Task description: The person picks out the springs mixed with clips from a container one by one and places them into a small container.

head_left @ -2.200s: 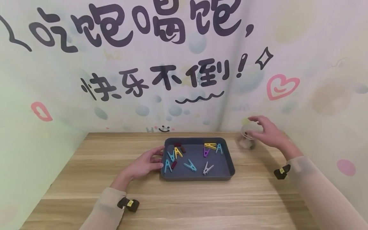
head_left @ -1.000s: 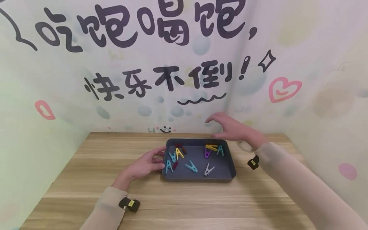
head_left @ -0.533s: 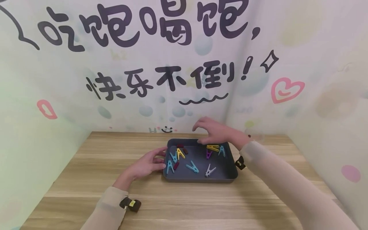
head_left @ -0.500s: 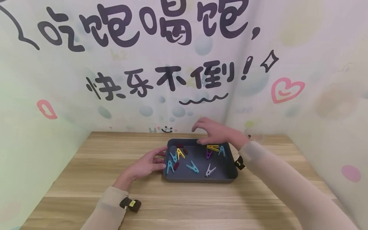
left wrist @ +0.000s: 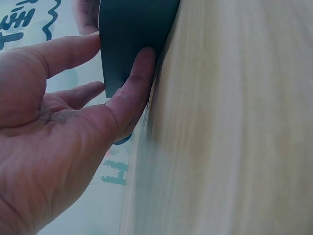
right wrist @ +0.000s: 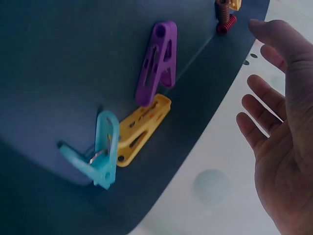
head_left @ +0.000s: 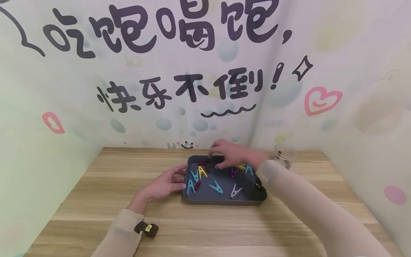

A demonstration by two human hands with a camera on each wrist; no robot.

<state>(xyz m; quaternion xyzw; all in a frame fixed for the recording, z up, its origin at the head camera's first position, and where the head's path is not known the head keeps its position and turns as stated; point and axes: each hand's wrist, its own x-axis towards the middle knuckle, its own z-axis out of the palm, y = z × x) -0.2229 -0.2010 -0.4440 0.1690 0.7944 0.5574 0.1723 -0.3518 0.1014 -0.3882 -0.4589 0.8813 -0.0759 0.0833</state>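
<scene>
Left hand (head_left: 163, 184), fingers parted, braces the gray tray (head_left: 221, 202), apparently steadying it; right hand (head_left: 232, 154), empty, loosely spread, hovers above.

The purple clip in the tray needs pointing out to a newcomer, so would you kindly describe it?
On the wooden table, find the dark grey tray touched by the left hand. In its far right part, seen by the wearer, the purple clip lies beside a yellow clip, with a blue clip nearby. It is the only purple clip visible.
</scene>
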